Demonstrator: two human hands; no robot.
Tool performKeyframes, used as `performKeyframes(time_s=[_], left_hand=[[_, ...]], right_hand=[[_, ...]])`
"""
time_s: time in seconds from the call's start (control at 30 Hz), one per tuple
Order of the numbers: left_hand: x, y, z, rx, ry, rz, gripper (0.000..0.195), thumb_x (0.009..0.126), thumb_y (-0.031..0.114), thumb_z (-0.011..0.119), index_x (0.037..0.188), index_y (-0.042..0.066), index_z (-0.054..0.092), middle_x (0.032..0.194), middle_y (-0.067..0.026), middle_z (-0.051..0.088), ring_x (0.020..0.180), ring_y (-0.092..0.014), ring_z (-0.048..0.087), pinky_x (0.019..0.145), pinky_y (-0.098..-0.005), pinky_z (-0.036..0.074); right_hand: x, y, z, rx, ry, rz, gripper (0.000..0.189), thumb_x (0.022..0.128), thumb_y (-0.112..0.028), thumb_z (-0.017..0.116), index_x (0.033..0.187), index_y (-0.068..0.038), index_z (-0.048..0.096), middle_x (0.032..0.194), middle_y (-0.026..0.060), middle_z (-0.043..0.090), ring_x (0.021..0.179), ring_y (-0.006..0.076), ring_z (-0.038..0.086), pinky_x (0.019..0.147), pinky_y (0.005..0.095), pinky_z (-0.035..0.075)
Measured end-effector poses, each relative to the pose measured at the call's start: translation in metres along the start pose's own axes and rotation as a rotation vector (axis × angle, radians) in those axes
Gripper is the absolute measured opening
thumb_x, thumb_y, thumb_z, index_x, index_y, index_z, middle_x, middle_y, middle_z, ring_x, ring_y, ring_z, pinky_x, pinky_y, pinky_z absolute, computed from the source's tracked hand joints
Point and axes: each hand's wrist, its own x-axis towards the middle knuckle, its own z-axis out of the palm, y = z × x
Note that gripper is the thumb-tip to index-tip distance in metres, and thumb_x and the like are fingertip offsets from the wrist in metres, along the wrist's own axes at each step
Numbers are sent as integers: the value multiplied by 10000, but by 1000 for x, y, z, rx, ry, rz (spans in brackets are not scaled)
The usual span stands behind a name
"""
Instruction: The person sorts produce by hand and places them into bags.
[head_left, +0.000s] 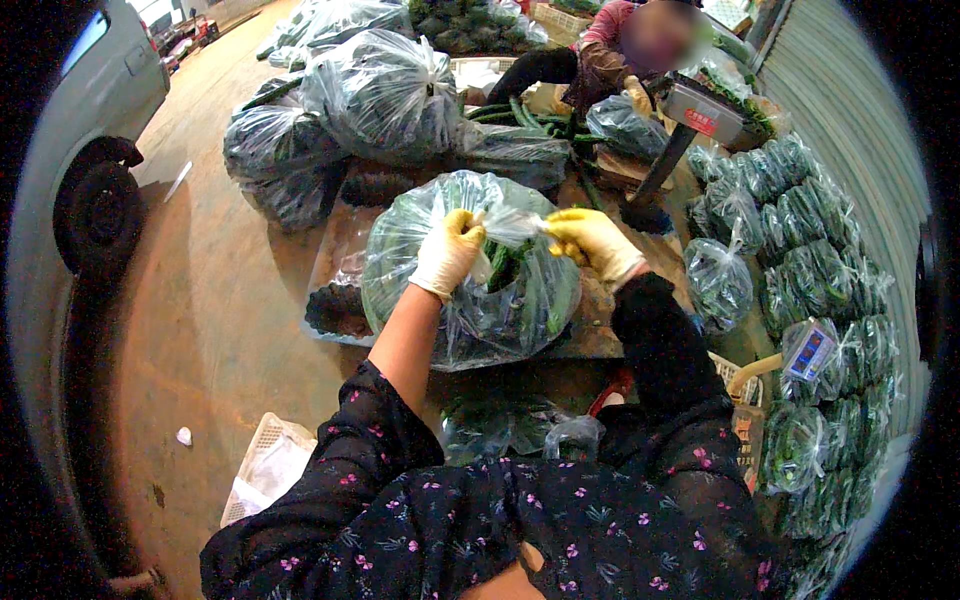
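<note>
A large clear plastic bag (525, 315) of long green cucumbers rests in front of me on a low platform. My left hand (450, 255), in a white and yellow work glove, grips the gathered neck of the bag near its top. Off to the right, my right hand (592, 244), gloved the same way, pinches the twisted end of the plastic. The bag's neck (510, 225) is stretched between the two hands. Through an opening below it, some dark green cucumbers (504, 266) show.
Bulging bags of produce (382, 97) stand beyond the platform. A co-worker (600, 60) handles another bag (626, 124) beside a scale (701, 112). Filled bags (814, 277) line the corrugated wall at right. A vehicle's wheel (101, 210) is at left, a plastic crate (270, 465) at lower left.
</note>
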Motion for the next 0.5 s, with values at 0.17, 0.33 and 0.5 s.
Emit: performKeyframes(time_s=[0.17, 0.33, 0.5], left_hand=[[0, 20, -65, -535, 150, -118, 123, 864, 160, 577, 842, 40, 579, 699, -22, 539, 548, -108, 506, 451, -253, 435], [-16, 8, -108, -702, 278, -164, 99, 865, 145, 562, 923, 66, 576, 705, 8, 527, 542, -69, 487, 442, -205, 451], [-23, 10, -119, -696, 237, -182, 102, 877, 186, 577, 901, 91, 606, 688, 33, 545, 536, -45, 476, 461, -186, 358]], right_hand=[[49, -73, 5, 256, 218, -348, 198, 882, -284, 612, 939, -97, 580, 710, 6, 589, 476, 61, 439, 393, 209, 344], [4, -95, 13, 59, 112, -492, 324, 907, -396, 584, 963, -78, 586, 711, 23, 566, 561, 96, 468, 515, 237, 387], [-15, 24, 34, -287, -2, -333, 330, 802, -221, 706, 1071, -52, 616, 891, 3, 618, 798, 87, 550, 735, 235, 454]])
